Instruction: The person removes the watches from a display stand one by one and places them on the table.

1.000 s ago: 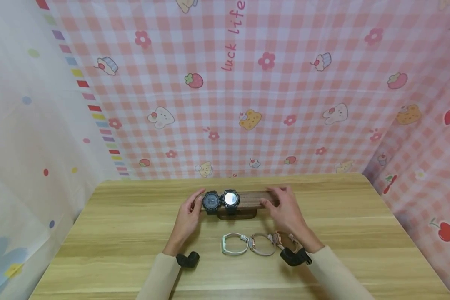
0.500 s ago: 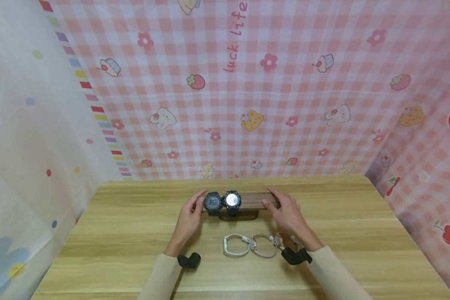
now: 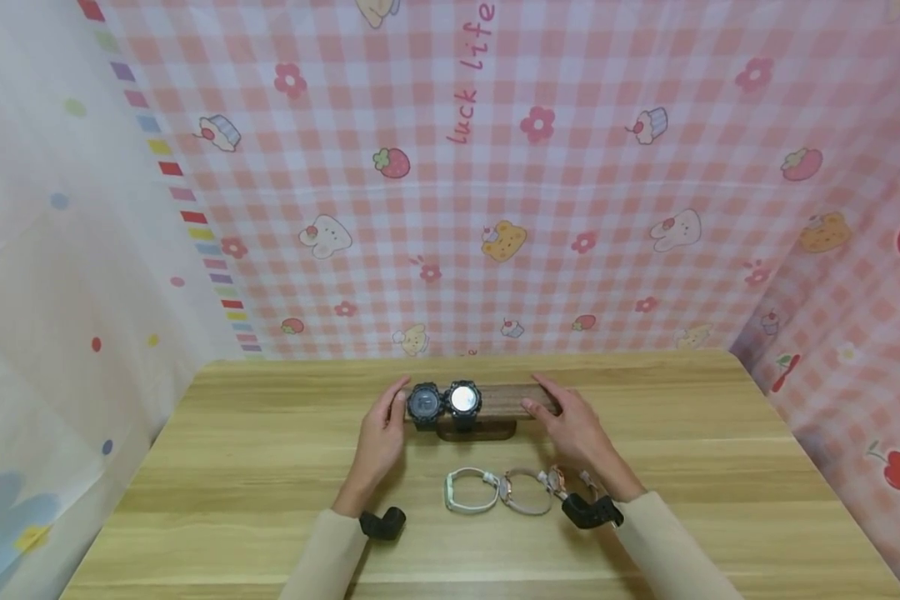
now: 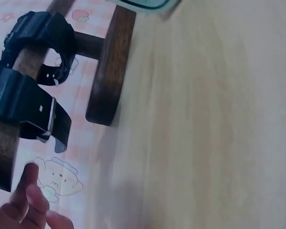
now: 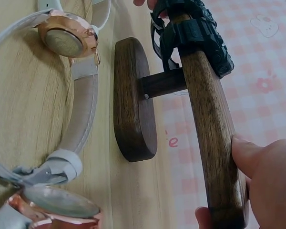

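A dark wooden watch stand (image 3: 506, 402) has a horizontal bar on a short post and a rounded base (image 5: 128, 100). Two black watches are strapped round the bar's left half: one with a dark face (image 3: 424, 402), the other with a bright, shining face (image 3: 464, 398). My left hand (image 3: 378, 437) holds the bar's left end, thumb in front and forefinger behind; the left wrist view shows its fingertips (image 4: 35, 198) right at that end. At the other end, my right hand (image 3: 576, 423) grips the bar between thumb (image 5: 245, 152) and fingers.
In front of the stand, a pale green and white watch (image 3: 471, 490), a rose-gold watch with a light strap (image 3: 525, 492) and another rose-gold watch (image 3: 557, 479) lie in a row on the wooden table (image 3: 270, 467). A pink checked cloth (image 3: 450, 208) hangs behind.
Both hands stay at the ends of the watch stand. The view shifts slightly; the stand and watches keep their places, and the left wrist moves a little to the right.
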The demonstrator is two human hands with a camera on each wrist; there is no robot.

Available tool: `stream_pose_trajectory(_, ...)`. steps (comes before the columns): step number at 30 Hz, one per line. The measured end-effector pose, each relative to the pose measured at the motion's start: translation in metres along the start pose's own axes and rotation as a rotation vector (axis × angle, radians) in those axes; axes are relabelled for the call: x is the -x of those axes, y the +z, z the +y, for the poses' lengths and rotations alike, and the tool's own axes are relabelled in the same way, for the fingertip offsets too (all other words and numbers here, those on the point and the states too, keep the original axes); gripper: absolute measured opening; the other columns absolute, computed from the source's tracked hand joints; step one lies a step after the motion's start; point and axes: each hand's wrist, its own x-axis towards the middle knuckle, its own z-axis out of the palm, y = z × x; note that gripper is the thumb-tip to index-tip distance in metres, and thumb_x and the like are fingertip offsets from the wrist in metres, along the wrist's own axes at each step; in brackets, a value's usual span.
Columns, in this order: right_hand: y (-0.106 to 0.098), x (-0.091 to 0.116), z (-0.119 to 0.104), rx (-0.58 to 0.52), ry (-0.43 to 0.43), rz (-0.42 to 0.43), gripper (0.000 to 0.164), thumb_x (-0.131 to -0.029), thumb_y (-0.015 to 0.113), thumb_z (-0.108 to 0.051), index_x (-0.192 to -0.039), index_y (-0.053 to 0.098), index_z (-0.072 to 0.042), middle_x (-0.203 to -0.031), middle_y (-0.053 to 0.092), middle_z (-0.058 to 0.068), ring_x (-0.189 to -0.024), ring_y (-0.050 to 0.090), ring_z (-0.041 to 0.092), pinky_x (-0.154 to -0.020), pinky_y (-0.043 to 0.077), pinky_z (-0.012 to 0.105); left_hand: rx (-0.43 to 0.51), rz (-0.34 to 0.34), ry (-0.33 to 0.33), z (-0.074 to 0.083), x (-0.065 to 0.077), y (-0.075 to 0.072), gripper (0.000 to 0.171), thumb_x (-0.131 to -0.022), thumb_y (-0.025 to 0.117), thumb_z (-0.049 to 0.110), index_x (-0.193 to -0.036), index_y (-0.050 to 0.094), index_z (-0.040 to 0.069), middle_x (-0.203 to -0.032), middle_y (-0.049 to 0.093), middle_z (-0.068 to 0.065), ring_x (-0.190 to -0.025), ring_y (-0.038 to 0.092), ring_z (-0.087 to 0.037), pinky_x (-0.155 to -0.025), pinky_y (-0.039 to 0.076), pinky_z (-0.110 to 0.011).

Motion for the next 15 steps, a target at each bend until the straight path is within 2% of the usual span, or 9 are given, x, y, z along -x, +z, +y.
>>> stream_pose_trajectory(2, 0.001, -0.001, 0.001, -0.01, -0.018, 0.004, 0.058, -0.102, 0.056, -0.036, -0.153, 0.038, -0.016, -0.15, 0.039, 0.029, -0.137, 0.037, 0.049, -0.11, 0.028, 0.066, -0.011, 0.022, -0.006, 0.001, 0.0, 0.0, 0.037, -0.107, 0.044, 0.024, -0.14, 0.056, 0.012, -0.132, 0.06, -0.013, -0.119, 0.055, -0.03, -0.101, 0.045, -0.047)
stream_pose_trajectory(4, 0.001, -0.001, 0.002, -0.023, -0.031, 0.005, 0.059, -0.101, 0.056, -0.035, -0.153, 0.038, -0.015, -0.151, 0.039, 0.027, -0.137, 0.036, 0.048, -0.111, 0.027, 0.065, -0.024, 0.05, -0.015, 0.002, 0.0, 0.0, 0.037, -0.107, 0.045, 0.025, -0.139, 0.057, 0.011, -0.116, 0.06, -0.013, -0.099, 0.056, -0.025, -0.086, 0.049, -0.039)
stream_pose_trajectory(7, 0.001, -0.002, 0.003, -0.04, -0.034, 0.003, 0.059, -0.101, 0.057, -0.035, -0.153, 0.038, -0.015, -0.151, 0.039, 0.026, -0.138, 0.036, 0.047, -0.112, 0.028, 0.062, -0.034, 0.109, -0.021, 0.007, 0.0, -0.001, 0.036, -0.106, 0.047, 0.026, -0.136, 0.06, 0.01, -0.102, 0.052, -0.01, -0.085, 0.045, -0.018, -0.074, 0.04, -0.03)
stream_pose_trajectory(12, 0.001, -0.001, 0.001, -0.048, -0.025, -0.001, 0.059, -0.101, 0.057, -0.035, -0.153, 0.038, -0.015, -0.151, 0.039, 0.026, -0.138, 0.036, 0.047, -0.112, 0.028, 0.062, -0.045, 0.198, 0.019, 0.018, 0.001, -0.005, 0.03, -0.103, 0.055, 0.02, -0.126, 0.066, 0.005, -0.108, 0.053, -0.013, -0.099, 0.044, -0.025, -0.084, 0.035, -0.035)
stream_pose_trajectory(15, 0.001, -0.001, 0.0, -0.045, -0.023, -0.001, 0.059, -0.101, 0.057, -0.034, -0.153, 0.039, -0.015, -0.151, 0.04, 0.026, -0.138, 0.036, 0.046, -0.112, 0.028, 0.061, -0.058, 0.194, 0.051, 0.023, 0.001, -0.007, 0.027, -0.099, 0.06, 0.017, -0.121, 0.068, 0.004, -0.106, 0.056, -0.013, -0.104, 0.045, -0.03, -0.086, 0.036, -0.036)
